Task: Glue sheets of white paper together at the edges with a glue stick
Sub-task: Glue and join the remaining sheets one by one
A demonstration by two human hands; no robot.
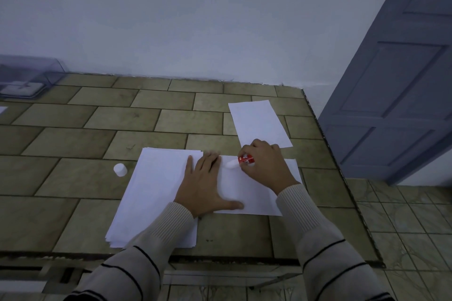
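Pinning sheet (pixel 247 193) flat under splayed, open left grip (pixel 205 183) against sliding, dabbing its twelve-o'clock edge with glue stick (pixel 241 161) clamped in right grip (pixel 265 166).

Plain indoor room, probably a home or a small back room; no office fittings show. The work surface is a tiled tabletop (pixel 97 144) with olive-brown tiles and a chipped dark edge, set against a bare pale wall (pixel 195 19). Blue-grey panelled door (pixel 396 93) at right. Patterned tiled floor (pixel 403 227) beside the table. Clear plastic box (pixel 31 76) at the far left. Stack of white paper (pixel 151 190) lies on the tiles, so it's a makeshift desk.
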